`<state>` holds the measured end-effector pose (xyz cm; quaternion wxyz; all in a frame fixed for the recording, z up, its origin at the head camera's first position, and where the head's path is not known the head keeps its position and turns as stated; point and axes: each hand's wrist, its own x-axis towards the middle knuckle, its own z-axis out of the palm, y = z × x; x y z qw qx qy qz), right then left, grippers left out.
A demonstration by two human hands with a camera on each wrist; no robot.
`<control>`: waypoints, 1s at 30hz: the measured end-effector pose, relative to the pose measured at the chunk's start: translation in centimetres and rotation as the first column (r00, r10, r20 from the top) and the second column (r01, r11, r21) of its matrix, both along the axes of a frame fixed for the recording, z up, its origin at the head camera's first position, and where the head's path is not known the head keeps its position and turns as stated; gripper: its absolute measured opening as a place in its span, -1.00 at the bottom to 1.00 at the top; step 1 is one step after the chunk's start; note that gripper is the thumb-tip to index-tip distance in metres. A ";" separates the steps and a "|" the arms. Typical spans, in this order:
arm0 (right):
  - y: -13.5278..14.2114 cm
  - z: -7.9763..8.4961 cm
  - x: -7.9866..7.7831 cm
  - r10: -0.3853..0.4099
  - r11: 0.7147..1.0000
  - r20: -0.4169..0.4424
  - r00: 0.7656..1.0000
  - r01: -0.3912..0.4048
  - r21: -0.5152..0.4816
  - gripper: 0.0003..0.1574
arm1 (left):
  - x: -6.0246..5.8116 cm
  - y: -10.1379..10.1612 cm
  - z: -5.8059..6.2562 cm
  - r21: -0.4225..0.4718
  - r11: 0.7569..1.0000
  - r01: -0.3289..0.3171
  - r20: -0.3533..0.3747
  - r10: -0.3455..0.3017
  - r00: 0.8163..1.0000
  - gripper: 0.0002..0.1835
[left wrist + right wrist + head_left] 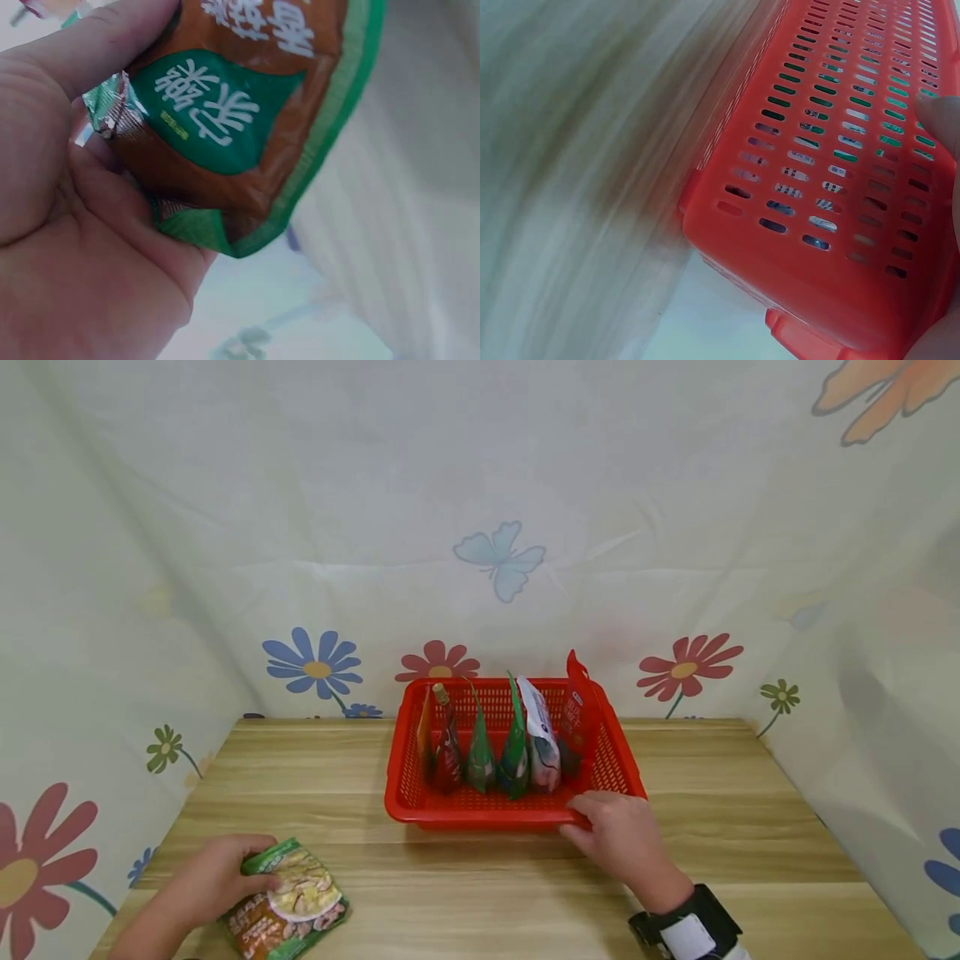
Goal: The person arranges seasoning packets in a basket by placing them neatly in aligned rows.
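Note:
My left hand (pixel 210 878) holds a green-edged soup packet (pixel 309 893) between thumb and fingers, low at the left over the wooden table. The left wrist view shows its brown face with a green patch and white characters on the packet (pixel 217 112). At the front right corner of a red plastic basket (pixel 480 817), my right hand (pixel 621 837) grips the rim, thumb against the outside. In the right wrist view the slotted wall of the basket (pixel 795 262) fills much of the picture, and only part of that hand shows at the edge.
In a row inside the basket stand a red pouch with a tan cap (pixel 448 756), green packets (pixel 515 752), a white bag (pixel 538 722) and a tall red bag (pixel 577 714). Behind the wooden table (pixel 720 793) hangs a flower-printed curtain (pixel 360 585).

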<state>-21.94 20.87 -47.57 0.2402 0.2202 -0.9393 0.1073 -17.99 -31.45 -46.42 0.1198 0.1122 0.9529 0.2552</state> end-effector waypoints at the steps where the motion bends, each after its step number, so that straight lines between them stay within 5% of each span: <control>1: 0.0 0.1 0.0 -0.001 1.000 0.006 1.000 0.001 0.002 -0.62 | 0.1 0.5 0.4 0.020 1.000 0.021 0.001 -0.021 1.000 -0.71; 8: 0.0 0.4 0.3 0.022 0.999 0.021 1.000 -0.021 -0.048 -0.46 | 0.5 5.2 3.2 0.075 0.990 0.122 -0.063 -0.118 0.991 -0.90; 13: -0.3 0.3 1.0 0.165 0.969 -0.088 0.982 -0.178 -0.171 -0.36 | 0.7 8.7 4.6 0.104 0.981 0.163 -0.113 -0.151 0.982 -0.92; 18: -1.9 0.2 2.1 0.282 0.874 -0.173 0.944 -0.327 -0.360 -0.31 | 0.6 11.8 6.0 0.135 0.966 0.222 -0.121 -0.206 0.971 -0.93; 23: -4.7 0.4 3.8 0.380 0.743 -0.024 0.924 -0.321 -0.588 -0.44 | 0.1 14.2 7.2 0.160 0.944 0.288 -0.167 -0.262 0.950 -0.87; 26: -6.3 0.7 4.8 0.498 0.652 0.160 0.853 -0.245 -0.718 -0.50 | 0.0 15.5 7.7 0.177 0.937 0.302 -0.188 -0.269 0.945 -0.82; 28: -7.2 0.8 5.3 0.578 0.601 0.284 0.765 -0.164 -0.782 -0.54 | 0.0 16.4 8.1 0.192 0.931 0.312 -0.196 -0.275 0.941 -0.83; 30: -8.0 0.9 5.6 0.618 0.591 0.385 0.685 -0.082 -0.802 -0.57 | 0.0 17.2 8.4 0.206 0.923 0.326 -0.206 -0.285 0.936 -0.85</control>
